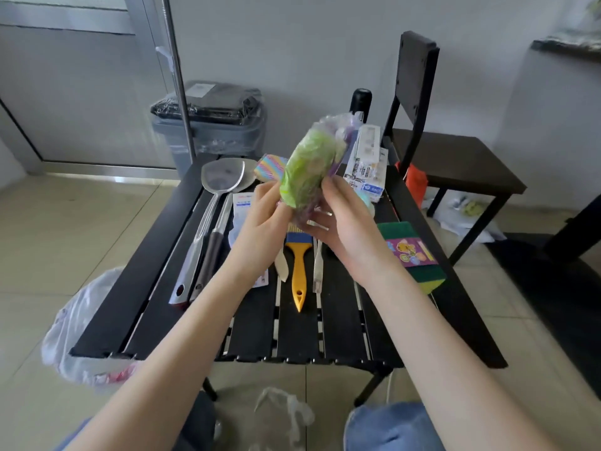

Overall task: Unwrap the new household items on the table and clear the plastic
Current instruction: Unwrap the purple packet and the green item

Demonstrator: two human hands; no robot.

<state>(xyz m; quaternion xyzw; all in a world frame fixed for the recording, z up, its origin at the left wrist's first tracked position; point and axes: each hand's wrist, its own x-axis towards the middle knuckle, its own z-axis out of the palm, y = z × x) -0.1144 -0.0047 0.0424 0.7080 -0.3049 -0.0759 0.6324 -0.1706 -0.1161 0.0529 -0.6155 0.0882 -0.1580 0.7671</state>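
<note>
head view, centre of the frame: my left hand (pixel 265 219) and right hand (pixel 341 219) pinch the plastic on the green wrapped bundle (pixel 307 167) above the table (pixel 341 320), unwrapping underway; next, i judge, peel it free.

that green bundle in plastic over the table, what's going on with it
A person sits at a black slatted table and holds a green bundle still wrapped in clear plastic above it. The left hand pinches the wrap at its lower end, and the right hand grips it from the other side. On the table lie metal spatulas, a yellow-handled brush and a pack of sponges. Loose plastic lies on the floor near the knees, and a bag hangs off the left.
</note>
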